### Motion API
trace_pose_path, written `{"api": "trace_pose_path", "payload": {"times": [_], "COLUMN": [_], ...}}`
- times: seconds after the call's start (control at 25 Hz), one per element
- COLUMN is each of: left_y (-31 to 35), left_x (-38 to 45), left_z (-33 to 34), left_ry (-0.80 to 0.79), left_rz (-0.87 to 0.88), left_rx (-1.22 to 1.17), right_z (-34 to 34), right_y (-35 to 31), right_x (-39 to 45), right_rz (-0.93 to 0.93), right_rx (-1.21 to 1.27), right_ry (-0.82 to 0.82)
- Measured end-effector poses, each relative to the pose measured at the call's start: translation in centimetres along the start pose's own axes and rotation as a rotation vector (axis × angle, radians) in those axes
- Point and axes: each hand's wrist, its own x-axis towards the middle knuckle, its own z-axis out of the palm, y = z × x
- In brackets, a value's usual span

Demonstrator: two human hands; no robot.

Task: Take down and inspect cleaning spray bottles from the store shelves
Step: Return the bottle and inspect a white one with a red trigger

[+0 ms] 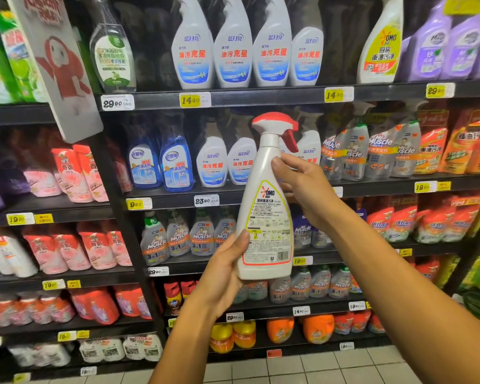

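1. You're facing black shelving (233,99), several tiers, edges lined with yellow and white price tags (190,100).
2. A hanging sign (58,65) juts out upper left.
3. Pale tiled floor (316,367) below, evenly lit.

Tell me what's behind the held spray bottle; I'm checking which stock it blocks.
Behind the bottle, white bottles show on the shelf beside its neck, and grey Mr Muscle bottles lower down. Whatever stands directly behind its body is covered.

Single head view, wide-angle: faces store shelves (233,99) straight on, close; floor tiles (316,364) at the near bottom edge.
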Motion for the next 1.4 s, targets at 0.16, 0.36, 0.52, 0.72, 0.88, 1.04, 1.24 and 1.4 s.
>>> {"api": "trace_pose_path", "payload": {"times": [0.16,0.36,0.52,0.72,0.88,1.04,1.24,1.4], "left_y": [-0.3,-0.6,1.2,1.8,1.7,2.5,1.6,0.1], "left_x": [0.1,0.4,0.8,1.7,1.4,0.7,-0.2,-0.3], "left_z": [1.9,1.0,-0.9,-1.3,-1.1,-0.7,1.5,3.1], "left_ry": [0.135,0.118,-0.005,-0.146,-0.197,0.008,0.185,0.296], "left_rz": [0.243,0.183,0.080,-0.038,0.044,0.169,0.379,0.428], "left_rx": [0.434,0.354,0.369,-0.105,-0.054,0.201,0.450,0.535], "right_z": [1.0,1.6,1.3,1.2,1.3,0.5,0.6,1.0], "right_y": [-0.4,-1.5,-2.5,-3.2,-3.1,-3.3,-2.6,-1.2], "right_x": [0.2,0.1,0.3,0.5,0.6,1.0,0.9,1.2], "right_rz": [0.021,-0.056,-0.063,0.046,0.175,0.097,0.008,-0.032], "right_rx": [-0.099,-0.094,-0.070,0.273,0.498,0.121,-0.219,-0.188], "right_ry": [0.067,0.083,0.058,-0.173,-0.196,0.001,0.102,0.086]}}
